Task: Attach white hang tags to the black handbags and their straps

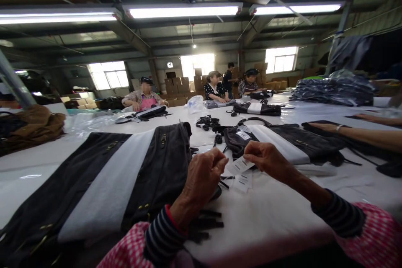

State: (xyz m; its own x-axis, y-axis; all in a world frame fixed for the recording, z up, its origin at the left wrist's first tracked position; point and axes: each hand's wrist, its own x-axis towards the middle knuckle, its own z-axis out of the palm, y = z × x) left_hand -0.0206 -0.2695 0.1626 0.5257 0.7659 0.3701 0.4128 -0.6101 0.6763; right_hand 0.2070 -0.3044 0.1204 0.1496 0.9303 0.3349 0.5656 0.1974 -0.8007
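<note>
Both hands are raised over the white table, close together. My right hand (266,160) pinches a small white printed tag (242,165) between thumb and fingertips. More white tags (243,182) lie just below it. My left hand (203,174) is closed in a pinch left of the tag; what it grips, if anything, is too small to make out. Beside my left arm lies a large black bag (160,171) with brass-coloured buckles and a white paper band (103,192) around it. Beyond my right hand rests another black bag (314,142) with a white band and a curved handle.
Several black strap bundles (209,123) sit mid-table. Co-workers (147,96) handle bags across the table, and another person's arms (364,136) reach in from the right. Plastic-wrapped goods (333,88) are stacked at the back right. A brown bag (34,127) stands at left.
</note>
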